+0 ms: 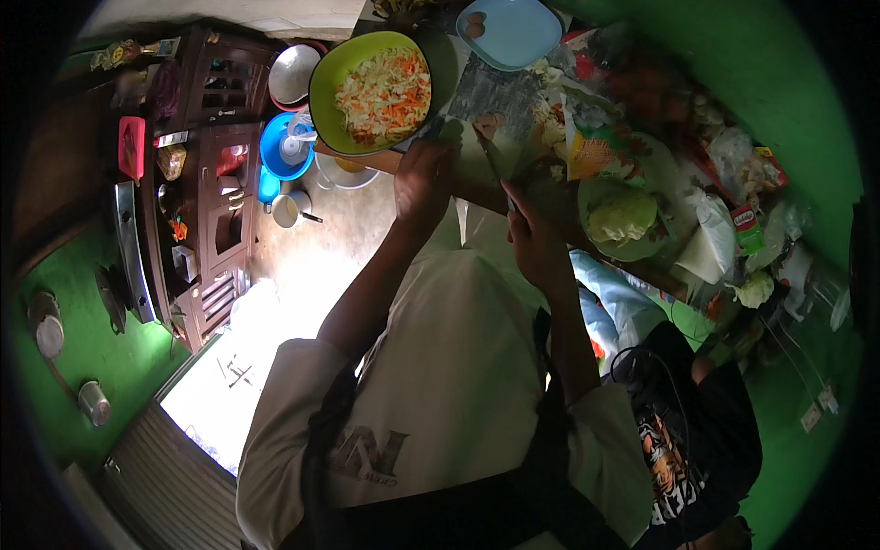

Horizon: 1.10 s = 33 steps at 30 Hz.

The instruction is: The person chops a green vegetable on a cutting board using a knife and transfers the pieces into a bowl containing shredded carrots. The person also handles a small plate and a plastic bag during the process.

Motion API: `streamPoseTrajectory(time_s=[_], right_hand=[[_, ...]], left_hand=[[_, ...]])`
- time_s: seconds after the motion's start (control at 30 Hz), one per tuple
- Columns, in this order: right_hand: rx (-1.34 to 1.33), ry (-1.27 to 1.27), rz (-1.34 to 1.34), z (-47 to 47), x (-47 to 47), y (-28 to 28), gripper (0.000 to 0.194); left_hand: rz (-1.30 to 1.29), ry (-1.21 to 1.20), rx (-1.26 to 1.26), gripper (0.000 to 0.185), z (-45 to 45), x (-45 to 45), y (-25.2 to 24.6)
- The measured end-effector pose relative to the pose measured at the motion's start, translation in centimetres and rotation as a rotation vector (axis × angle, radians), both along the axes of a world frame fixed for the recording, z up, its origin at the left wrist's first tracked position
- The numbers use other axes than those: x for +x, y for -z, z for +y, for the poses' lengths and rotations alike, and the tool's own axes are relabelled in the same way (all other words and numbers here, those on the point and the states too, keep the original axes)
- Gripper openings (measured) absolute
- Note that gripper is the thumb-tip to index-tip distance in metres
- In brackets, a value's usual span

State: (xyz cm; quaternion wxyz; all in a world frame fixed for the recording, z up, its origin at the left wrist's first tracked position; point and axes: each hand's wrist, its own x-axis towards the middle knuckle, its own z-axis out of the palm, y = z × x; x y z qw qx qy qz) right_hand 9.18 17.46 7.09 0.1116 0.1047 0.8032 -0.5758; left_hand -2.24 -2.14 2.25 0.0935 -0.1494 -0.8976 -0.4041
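Observation:
My right hand (533, 240) grips the handle of a knife (489, 157), its blade pointing away from me over the table. By the blade tip lies a small pinkish piece of food (489, 125), perhaps meat, on a pale flat surface (457, 141). At the table's near edge is my left hand (426, 180), just below a green bowl (323, 96). Its fingers are dark and blurred, so I cannot tell whether they hold anything. Shredded cabbage and carrot (381, 96) fill much of the bowl.
Beyond sits a pale blue plate (526, 34) with two eggs (474, 26). To the right are a cut cabbage (622, 213) on a plate, a food packet (598, 148) and plastic bags (708, 237). Another person (687, 426) is close by my right. Basins (285, 148) and a saucepan (285, 210) stand left.

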Motion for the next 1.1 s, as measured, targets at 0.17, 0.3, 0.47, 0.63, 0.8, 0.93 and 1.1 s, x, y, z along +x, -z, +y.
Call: streamPoseTrajectory(time_s=[0.17, 0.3, 0.47, 0.63, 0.8, 0.93, 1.1], right_hand=[[0.022, 0.02, 0.019, -0.2, 0.1, -0.6, 0.051], [0.042, -0.006, 0.045, 0.1, 0.5, -0.5, 0.052], [0.041, -0.057, 0.083, -0.1, 0.9, -0.2, 0.053], [0.028, -0.101, 0.085, -0.9, 0.7, 0.2, 0.053], [0.191, -0.101, 0.262, -1.7, 0.9, 1.4, 0.055], [0.349, -0.178, -0.022, -2.9, 1.5, -0.5, 0.06], [0.352, -0.175, 0.089, -2.9, 1.4, 1.1, 0.064]], left_hand=[[0.073, -0.08, -0.17, 0.018, 1.5, -0.2, 0.5], [0.137, -0.082, -0.154, 0.023, 1.4, 0.7, 0.2], [0.047, -0.101, -0.171, 0.028, 0.2, 0.6, 1.1], [-0.036, -0.138, -0.183, 0.023, 0.6, 0.3, 0.5], [-0.109, -0.137, -0.169, 0.019, 0.3, 0.3, 0.9], [-0.119, -0.115, -0.115, 0.017, 0.1, 0.3, 0.7], [-0.05, -0.11, -0.084, 0.014, 0.1, 0.1, 1.1]])
